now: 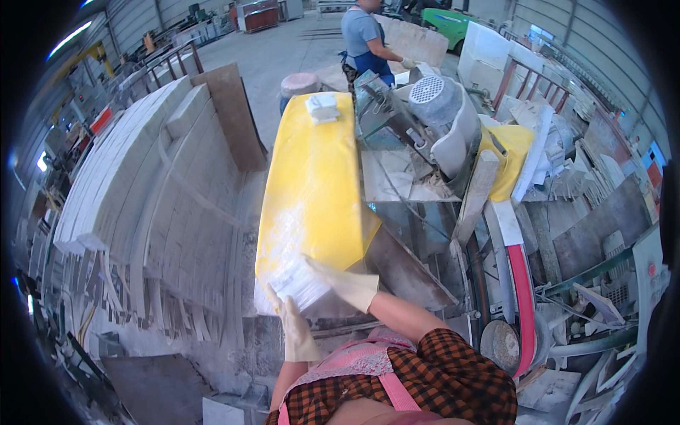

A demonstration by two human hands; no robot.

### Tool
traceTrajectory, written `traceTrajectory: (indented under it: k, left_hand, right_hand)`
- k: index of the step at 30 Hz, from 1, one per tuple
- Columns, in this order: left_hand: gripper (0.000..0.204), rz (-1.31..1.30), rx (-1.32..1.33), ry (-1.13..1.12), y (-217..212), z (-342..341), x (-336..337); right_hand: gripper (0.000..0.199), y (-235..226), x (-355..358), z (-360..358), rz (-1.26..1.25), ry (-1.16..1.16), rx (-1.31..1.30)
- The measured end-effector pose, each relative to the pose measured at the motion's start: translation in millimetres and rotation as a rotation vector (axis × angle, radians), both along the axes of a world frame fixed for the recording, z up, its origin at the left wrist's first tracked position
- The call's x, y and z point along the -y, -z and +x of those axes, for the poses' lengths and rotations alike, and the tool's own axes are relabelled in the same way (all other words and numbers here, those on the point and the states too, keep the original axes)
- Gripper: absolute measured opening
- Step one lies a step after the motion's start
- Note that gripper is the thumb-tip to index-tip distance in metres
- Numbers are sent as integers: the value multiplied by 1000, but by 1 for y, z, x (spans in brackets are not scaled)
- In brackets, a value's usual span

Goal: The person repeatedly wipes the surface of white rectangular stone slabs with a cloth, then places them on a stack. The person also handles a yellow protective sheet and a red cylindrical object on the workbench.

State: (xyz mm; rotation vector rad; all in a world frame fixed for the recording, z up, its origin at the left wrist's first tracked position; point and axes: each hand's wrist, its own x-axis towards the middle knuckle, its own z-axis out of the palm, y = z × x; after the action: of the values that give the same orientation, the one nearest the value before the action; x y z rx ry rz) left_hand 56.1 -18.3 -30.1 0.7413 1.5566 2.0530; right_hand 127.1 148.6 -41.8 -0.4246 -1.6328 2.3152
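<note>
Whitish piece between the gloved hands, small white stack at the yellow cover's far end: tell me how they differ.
The whitish piece is held between the left hand and right hand; the small white stack lies untouched. The whitish piece is at the near end of the yellow cover, the stack toward the far end. Both are pale.

The left hand (294,329) and the right hand (347,285) are hiding the side edges of the white block (301,287) which they are holding; its surface is looking blurred. The upper picture edge is cutting the co-worker (365,39) at the head. The lower edge is cutting the wearer's checked shirt (453,368). Small objects at far left are staying unclear.
</note>
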Motion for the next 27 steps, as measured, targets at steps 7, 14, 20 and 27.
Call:
traceTrajectory:
  k: [7,14,20,27]
  left_hand:
    - [98,51,-4,28,-4,5,-2]
    - [95,-49,52,49,14,-6,18]
    - [102,-245,-340,10,18,-9,23]
    - [104,-307,-347,-13,21,-2,31]
  right_hand:
    - [65,15,18,-9,-36,64,17]
    - [64,9,25,21,-98,62,-16]
    - [64,-1,12,21,-59,17,-12]
    - [63,-5,13,-15,-34,-39,-28]
